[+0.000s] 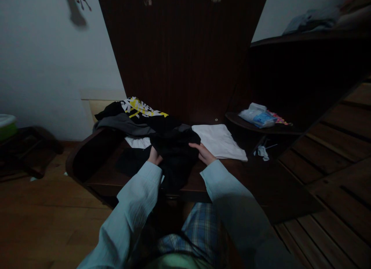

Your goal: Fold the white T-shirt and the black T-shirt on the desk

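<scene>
Pale sleeves (127, 211), both hands (155, 156) (206, 155) clasping black cloth (177, 155), dark wooden surface (106, 175), white wall (58, 64)

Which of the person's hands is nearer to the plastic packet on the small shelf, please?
Right. The right hand holds the black cloth at its right side, left of the plastic packet; the left hand is at the cloth's left side, farther away.

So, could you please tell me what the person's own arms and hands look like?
The left sleeve and right sleeve are long, loose and pale blue-green, the left one creased, the right one shadowed toward the elbow. Both end near the wrists. The left hand and right hand wear no gloves; dim light hides finer detail.
</scene>
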A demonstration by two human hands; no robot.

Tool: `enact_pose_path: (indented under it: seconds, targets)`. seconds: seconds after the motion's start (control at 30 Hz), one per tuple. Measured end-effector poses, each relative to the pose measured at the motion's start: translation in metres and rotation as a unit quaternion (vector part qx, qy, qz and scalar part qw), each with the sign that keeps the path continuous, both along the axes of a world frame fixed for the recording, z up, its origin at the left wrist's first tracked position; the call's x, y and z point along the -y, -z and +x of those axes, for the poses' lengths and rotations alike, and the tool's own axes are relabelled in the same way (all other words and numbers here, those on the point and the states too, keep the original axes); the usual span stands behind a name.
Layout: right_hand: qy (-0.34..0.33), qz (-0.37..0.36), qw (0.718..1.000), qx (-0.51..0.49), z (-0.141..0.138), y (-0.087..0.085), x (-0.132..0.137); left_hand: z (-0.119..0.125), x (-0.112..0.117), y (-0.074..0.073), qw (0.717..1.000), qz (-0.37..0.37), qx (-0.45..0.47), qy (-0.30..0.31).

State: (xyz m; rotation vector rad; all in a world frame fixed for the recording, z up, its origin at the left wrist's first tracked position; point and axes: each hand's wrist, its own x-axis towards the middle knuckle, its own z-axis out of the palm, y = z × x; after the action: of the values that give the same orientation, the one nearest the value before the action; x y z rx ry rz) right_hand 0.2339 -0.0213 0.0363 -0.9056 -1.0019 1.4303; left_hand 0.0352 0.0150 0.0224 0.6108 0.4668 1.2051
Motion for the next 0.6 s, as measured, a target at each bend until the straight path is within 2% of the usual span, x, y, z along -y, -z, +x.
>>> enact_pose_path:
  seconds: [0.07, 0.13, 0.23, 0.37, 0.43, 0.6]
  targets:
    - [0.049, -0.018, 0.998, -0.021, 0.002, 0.000, -0.002, -0.002, -0.001, -0.006, 0.999, -0.005, 0.041, -0.016]
    - [0.069, -0.023, 0.997, -0.021, 0.003, 0.000, -0.002, -0.003, 0.000, -0.011, 0.998, 0.004, 0.058, -0.009]
    - [0.044, -0.003, 0.999, -0.001, 0.001, 0.000, 0.000, -0.001, 0.003, -0.015, 1.000, -0.011, -0.006, 0.016]
    - [-0.009, 0.015, 1.000, 0.024, -0.003, -0.003, 0.005, 0.001, 0.007, -0.013, 0.989, -0.056, -0.137, -0.033]
    - [-0.002, 0.014, 1.000, 0.012, -0.003, -0.003, 0.004, -0.001, 0.008, -0.013, 0.985, -0.072, -0.152, -0.047]
    - [0.062, 0.024, 0.997, -0.033, 0.001, 0.002, -0.005, -0.007, 0.004, -0.013, 0.989, -0.070, -0.124, -0.032]
